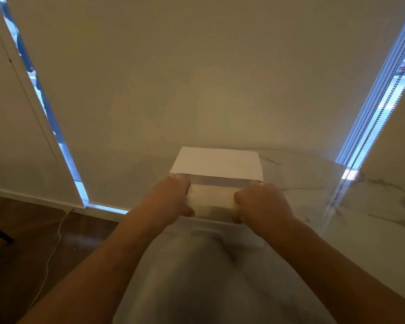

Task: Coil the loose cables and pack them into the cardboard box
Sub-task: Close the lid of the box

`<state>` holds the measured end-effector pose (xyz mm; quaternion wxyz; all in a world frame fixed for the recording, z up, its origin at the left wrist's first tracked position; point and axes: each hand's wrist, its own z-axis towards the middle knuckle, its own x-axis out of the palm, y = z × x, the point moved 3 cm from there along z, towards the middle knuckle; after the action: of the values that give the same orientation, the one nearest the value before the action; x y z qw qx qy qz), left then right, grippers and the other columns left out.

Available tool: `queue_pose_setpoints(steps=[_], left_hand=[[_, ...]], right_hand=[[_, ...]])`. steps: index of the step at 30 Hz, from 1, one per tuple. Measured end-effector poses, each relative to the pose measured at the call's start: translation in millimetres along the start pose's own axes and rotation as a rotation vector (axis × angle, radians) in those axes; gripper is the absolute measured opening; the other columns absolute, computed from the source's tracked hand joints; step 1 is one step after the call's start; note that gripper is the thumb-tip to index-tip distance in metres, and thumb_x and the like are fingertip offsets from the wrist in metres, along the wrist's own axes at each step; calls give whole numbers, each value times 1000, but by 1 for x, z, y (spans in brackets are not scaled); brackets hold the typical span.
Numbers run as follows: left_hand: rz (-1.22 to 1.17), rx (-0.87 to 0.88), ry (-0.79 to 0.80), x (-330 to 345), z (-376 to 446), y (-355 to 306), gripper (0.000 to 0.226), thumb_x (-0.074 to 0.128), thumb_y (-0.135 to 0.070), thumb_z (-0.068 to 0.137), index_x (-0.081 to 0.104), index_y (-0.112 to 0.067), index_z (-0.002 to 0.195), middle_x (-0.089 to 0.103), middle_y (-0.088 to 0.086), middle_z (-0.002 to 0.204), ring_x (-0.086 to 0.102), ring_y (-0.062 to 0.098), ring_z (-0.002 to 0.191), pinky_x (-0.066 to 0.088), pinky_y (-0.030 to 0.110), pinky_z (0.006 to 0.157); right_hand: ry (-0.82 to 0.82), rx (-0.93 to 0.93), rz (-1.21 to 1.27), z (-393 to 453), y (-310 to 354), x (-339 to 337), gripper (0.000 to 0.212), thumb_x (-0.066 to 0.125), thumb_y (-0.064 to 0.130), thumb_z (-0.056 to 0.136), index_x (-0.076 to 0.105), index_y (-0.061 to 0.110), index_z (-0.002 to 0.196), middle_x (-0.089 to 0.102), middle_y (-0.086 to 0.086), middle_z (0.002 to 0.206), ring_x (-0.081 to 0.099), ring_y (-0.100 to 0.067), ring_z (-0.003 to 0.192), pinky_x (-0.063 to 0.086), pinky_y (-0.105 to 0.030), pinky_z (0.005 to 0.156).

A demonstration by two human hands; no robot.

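Countertop (pixel 372 206): white marble-patterned; the box is borne near its far edge, by the wall.
Cardboard box (pixel 216 163): pale, far flap raised; judged light and stiff, flaps prone to creasing, best taken by its side walls.
Left hand (pixel 173 197): fingers curled round the box's left near edge.
Right hand (pixel 262 203): curled likewise on the right edge.
Cable (pixel 56 242): thin, white, limp, left lying on the dark floor.

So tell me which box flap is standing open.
The far flap, standing up beyond both hands. The near flap is folded down, gripped by the left hand and right hand.
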<state>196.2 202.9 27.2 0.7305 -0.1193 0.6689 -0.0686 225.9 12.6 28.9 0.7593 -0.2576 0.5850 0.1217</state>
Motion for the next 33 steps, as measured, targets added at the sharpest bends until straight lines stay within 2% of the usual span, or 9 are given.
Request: queue_pose_setpoints(steps=[4, 8, 13, 15, 18, 24, 28, 33], left_hand=[[9, 3, -7, 1, 0, 3, 44, 86, -34, 71, 47, -19, 82, 45, -3, 86, 42, 11, 67, 29, 23, 52], [46, 7, -29, 4, -5, 0, 44, 84, -35, 74, 45, -19, 86, 46, 0, 94, 45, 17, 76, 37, 27, 67], [16, -45, 2, -1, -9, -6, 39, 85, -29, 73, 49, -18, 85, 60, 11, 108, 50, 20, 80, 39, 28, 69], [13, -66, 3, -5, -10, -9, 36, 85, -26, 73, 56, -15, 91, 61, 12, 111, 56, 23, 85, 39, 29, 70], [21, -103, 4, -6, -10, -11, 44, 85, -24, 74, 60, -6, 107, 62, 14, 116, 63, 29, 99, 40, 30, 70], [37, -133, 16, -10, -10, -13, 42, 82, -22, 77, 62, -4, 109, 64, 15, 116, 65, 30, 100, 45, 31, 72], [29, -134, 5, -16, -11, -11, 37, 80, -19, 79, 65, -6, 110, 66, 14, 112, 65, 28, 97, 50, 33, 76], [42, -125, 2, -16, -10, -10, 34, 78, -15, 81, 68, -7, 113, 69, 14, 111, 67, 28, 98, 54, 35, 83]], right_hand=[[15, 1, -3, 1, 1, 0, 36, 63, 45, 87, 67, 21, 114, 65, -6, 103, 61, -23, 90, 48, -32, 79], [-1, -14, -20, 0, 3, -1, 34, 61, 41, 90, 66, 18, 115, 66, -6, 104, 62, -22, 91, 49, -32, 83], [32, -28, -44, 3, 0, -3, 36, 64, 47, 85, 67, 21, 110, 65, -3, 99, 61, -21, 85, 43, -30, 73], [70, -40, -46, 5, -4, -2, 41, 63, 54, 83, 66, 24, 111, 60, 1, 90, 53, -17, 76, 39, -29, 70], [123, -57, -55, 7, -8, -2, 48, 62, 59, 82, 62, 24, 116, 48, 3, 83, 48, -15, 74, 40, -30, 72], [169, -51, 72, 5, -13, -3, 50, 64, 59, 79, 62, 26, 117, 54, 3, 91, 53, -16, 82, 47, -31, 78], [179, -23, 188, -1, -18, -8, 55, 68, 56, 79, 61, 26, 125, 62, -1, 112, 59, -20, 98, 51, -36, 89], [162, -7, 245, -6, -20, -15, 54, 70, 55, 78, 61, 30, 125, 62, 1, 112, 59, -20, 98, 52, -36, 86]])
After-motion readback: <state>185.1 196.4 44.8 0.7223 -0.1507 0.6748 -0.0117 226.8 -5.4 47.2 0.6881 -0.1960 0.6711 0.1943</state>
